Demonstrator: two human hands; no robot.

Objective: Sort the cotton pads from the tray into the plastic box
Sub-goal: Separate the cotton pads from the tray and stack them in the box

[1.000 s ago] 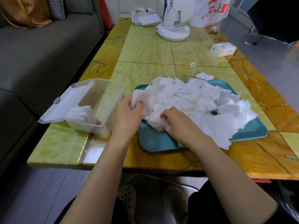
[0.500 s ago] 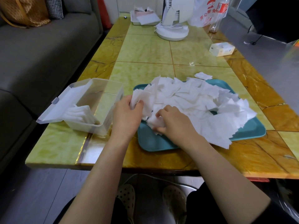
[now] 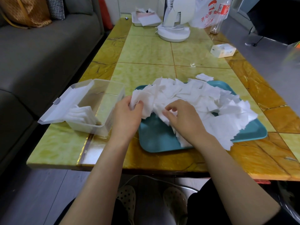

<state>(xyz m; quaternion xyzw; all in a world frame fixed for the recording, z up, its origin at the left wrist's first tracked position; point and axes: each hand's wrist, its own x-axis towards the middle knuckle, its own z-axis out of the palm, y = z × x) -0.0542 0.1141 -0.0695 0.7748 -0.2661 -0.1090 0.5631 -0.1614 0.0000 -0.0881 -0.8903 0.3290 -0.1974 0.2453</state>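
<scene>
Now: left grip (image 3: 126, 114) pinches cotton pads (image 3: 194, 98); right grip (image 3: 183, 117) clutches pads too; bag (image 3: 209, 13) reads "开心".

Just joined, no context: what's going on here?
A person at the table is sorting cotton pads. The left hand pinches a bunch at the pile's left edge. The right hand curls its fingers into the pile on the teal tray, pinching more. The open plastic box beside the tray holds only a short stack; most pads lie on the tray.
</scene>
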